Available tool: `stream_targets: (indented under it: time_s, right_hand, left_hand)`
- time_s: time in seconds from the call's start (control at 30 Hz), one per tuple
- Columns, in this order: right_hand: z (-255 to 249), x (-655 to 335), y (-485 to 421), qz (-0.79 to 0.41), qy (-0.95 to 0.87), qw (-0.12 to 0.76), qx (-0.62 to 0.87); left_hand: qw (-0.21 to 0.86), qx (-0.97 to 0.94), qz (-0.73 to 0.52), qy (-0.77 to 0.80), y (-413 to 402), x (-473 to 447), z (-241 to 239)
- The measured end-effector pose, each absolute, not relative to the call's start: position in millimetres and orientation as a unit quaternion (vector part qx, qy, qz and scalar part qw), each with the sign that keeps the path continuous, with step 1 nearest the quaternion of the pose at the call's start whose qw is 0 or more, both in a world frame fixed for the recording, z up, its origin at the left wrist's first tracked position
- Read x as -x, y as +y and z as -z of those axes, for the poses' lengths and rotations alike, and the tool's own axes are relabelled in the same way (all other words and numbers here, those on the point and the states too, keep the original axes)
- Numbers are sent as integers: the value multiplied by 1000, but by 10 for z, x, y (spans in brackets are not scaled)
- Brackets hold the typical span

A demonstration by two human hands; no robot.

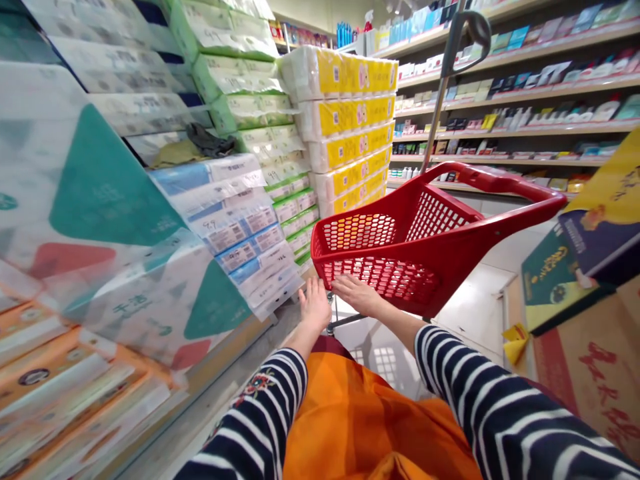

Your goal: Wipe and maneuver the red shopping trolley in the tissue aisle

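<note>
Both my hands out flat at the low end of a red cart, nothing gripped

So the red shopping cart [445, 260] is right in front of me, a bit to my right, handle end tilting up and away. My right hand [357, 295] is palm-down with fingers straight, up against the holey basket side; can't tell if it's actually touching. My left hand [316, 303] is just beside the basket's near corner, fingers stretched out and close together, contact unclear too. Left of the cart there's a stack of yellow-and-white packs [356, 110], then green packs [245, 110] and blue-and-white packs [245, 233]. Stocked shelves [535, 55] behind, cardboard box [595, 373] off right.
</note>
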State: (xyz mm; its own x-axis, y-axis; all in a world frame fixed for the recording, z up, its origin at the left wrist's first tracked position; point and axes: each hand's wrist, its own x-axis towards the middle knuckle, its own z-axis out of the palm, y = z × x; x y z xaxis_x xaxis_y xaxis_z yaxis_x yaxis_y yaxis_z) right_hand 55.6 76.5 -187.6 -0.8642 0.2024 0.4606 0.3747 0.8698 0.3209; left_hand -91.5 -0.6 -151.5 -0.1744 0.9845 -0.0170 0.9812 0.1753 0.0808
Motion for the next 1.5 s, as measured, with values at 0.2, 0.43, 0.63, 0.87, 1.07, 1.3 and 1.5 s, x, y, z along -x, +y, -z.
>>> stream_targets:
  time_s: [0.2,0.43,0.63,0.87,1.07,1.3,1.5]
  right_hand:
    - [1328,-716,907,232,-889,310,243]
    - [1881,-927,817,221,-915,249,229]
    - [1913,-1118,665,213,-912,258,239]
    - [1495,-1371,875,232,-848,325,350]
    - [2025,-1549,760,186,-894,240,330]
    - [1806,-1710,663,208,-879,279,326]
    - [1367,-1831,821,241,-809,355,403]
  left_hand:
    - [-15,-654,-42,755,59,746,1468]
    - [-38,-694,-30,719,22,566,1489]
    - [-36,-702,-26,710,22,423,1483]
    - [-43,-721,-42,691,95,200,1429]
    - [-40,-750,-28,660,81,84,1418]
    - [-37,-756,-28,653,95,-30,1433]
    - [-55,-777,-50,625,179,-251,1308]
